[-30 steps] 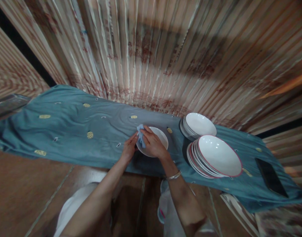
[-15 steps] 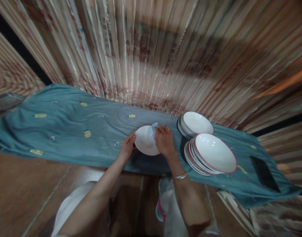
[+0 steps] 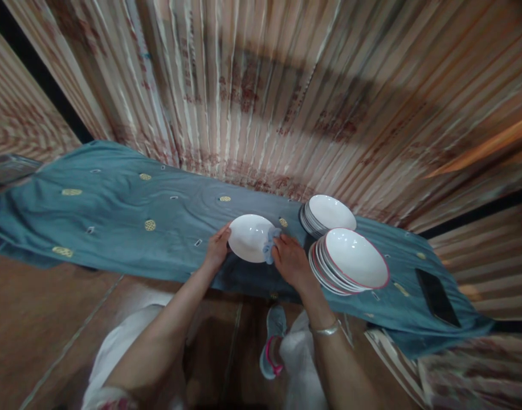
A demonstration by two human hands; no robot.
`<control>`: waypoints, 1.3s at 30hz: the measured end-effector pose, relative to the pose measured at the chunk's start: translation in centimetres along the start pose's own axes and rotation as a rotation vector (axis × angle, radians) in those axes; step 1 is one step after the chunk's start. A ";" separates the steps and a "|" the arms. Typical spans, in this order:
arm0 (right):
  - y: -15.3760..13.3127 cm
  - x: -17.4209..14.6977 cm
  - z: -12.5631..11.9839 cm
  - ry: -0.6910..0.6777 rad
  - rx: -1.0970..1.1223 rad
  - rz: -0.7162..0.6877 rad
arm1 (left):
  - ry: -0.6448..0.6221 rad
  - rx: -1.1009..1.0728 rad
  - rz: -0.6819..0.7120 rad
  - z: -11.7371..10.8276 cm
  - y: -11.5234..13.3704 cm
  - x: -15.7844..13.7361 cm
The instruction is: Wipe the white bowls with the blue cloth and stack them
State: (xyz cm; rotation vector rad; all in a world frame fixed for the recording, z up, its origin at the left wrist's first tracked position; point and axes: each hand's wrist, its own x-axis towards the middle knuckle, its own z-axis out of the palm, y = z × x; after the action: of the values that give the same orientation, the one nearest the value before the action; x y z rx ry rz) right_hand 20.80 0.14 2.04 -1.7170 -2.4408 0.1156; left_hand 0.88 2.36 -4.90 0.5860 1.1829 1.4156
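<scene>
A white plate (image 3: 249, 238), shallow and glossy, is held up over the cloth-covered table. My left hand (image 3: 219, 246) grips it by its left rim, thumb on top and the other fingers out of sight beneath. Against the right rim, my right hand (image 3: 289, 257) presses a crumpled light-blue cloth (image 3: 270, 245), with the fingers closed around it. Just right of that hand stands a stack of white bowls with red rims (image 3: 355, 259). Behind it is a second stack of white dishes (image 3: 331, 212).
A blue-green cloth with yellow pineapple prints (image 3: 115, 210) covers the long table. A black phone (image 3: 437, 297) lies near its right end. Pleated curtains (image 3: 252, 97) hang right behind the table. At the far left sits a clear container (image 3: 11, 168), partly cut off.
My right hand and the blue cloth have moved from the plate's upper right rim down to its lower right rim. The left hand keeps its hold. The view has shifted slightly.
</scene>
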 end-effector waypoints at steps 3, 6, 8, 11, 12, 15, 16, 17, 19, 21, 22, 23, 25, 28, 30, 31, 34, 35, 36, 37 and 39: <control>-0.7 -0.8 -0.9 -0.043 -0.022 -0.062 | 0.012 0.014 0.012 0.2 0.1 -0.2; -1.1 -1.5 -1.6 -0.123 -0.038 -0.102 | 0.041 0.027 0.011 0.5 0.4 -0.8; -1.2 -1.9 -1.9 -0.146 -0.034 -0.108 | 0.057 0.033 0.005 0.6 0.6 -1.3; -1.3 -2.4 -1.7 -0.142 0.001 -0.130 | 0.055 0.034 0.012 0.6 0.8 -2.3; -1.4 -2.4 -1.6 -0.141 0.016 -0.145 | 0.053 0.030 0.018 0.5 0.8 -2.7; -1.9 -2.4 -1.1 -0.152 0.064 -0.199 | 0.051 0.021 0.049 0.5 0.6 -4.0; -2.1 -2.3 -1.0 -0.157 0.084 -0.218 | 0.048 0.024 0.066 0.5 0.5 -4.5; -2.4 -2.2 -0.8 -0.164 0.108 -0.237 | 0.037 0.030 0.083 0.6 0.4 -4.9; -2.9 -1.8 -0.6 -0.180 0.165 -0.267 | 0.012 0.053 0.122 0.7 0.1 -5.6; -3.4 -1.4 -0.3 -0.197 0.228 -0.284 | 0.016 0.096 0.184 0.6 0.0 -6.1; -3.6 -1.2 -0.1 -0.205 0.256 -0.288 | 0.027 0.125 0.215 0.5 -0.1 -6.3; -3.8 -1.0 0.1 -0.212 0.282 -0.290 | 0.030 0.156 0.240 0.4 -0.1 -6.4; -4.2 -0.5 0.6 -0.220 0.318 -0.294 | 0.013 0.207 0.267 0.1 -0.1 -6.3; -4.9 0.3 1.5 -0.212 0.323 -0.268 | -0.028 0.241 0.292 -0.1 0.0 -5.9; -5.3 0.9 2.1 -0.181 0.305 -0.236 | -0.029 0.240 0.304 -0.2 0.0 -5.4; -5.4 1.3 2.4 -0.156 0.295 -0.222 | -0.027 0.234 0.304 -0.2 0.0 -5.1; -5.7 2.4 3.4 -0.068 0.265 -0.220 | -0.021 0.206 0.277 -0.4 0.0 -4.6; -5.6 2.8 3.7 -0.043 0.254 -0.225 | -0.017 0.199 0.260 -0.5 0.0 -4.5; -5.5 3.2 3.9 -0.024 0.240 -0.230 | -0.008 0.197 0.238 -0.5 0.0 -4.4; -5.3 3.6 4.0 -0.007 0.224 -0.230 | 0.003 0.198 0.212 -0.6 0.1 -4.4; -4.7 4.1 4.2 0.015 0.185 -0.206 | 0.018 0.211 0.166 -0.6 0.3 -4.3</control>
State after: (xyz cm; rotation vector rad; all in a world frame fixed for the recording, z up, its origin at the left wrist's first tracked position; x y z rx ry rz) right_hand 14.34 2.49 -1.01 -1.3785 -2.4904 0.2918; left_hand 1.21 -1.80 -3.66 0.8362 1.3329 1.4467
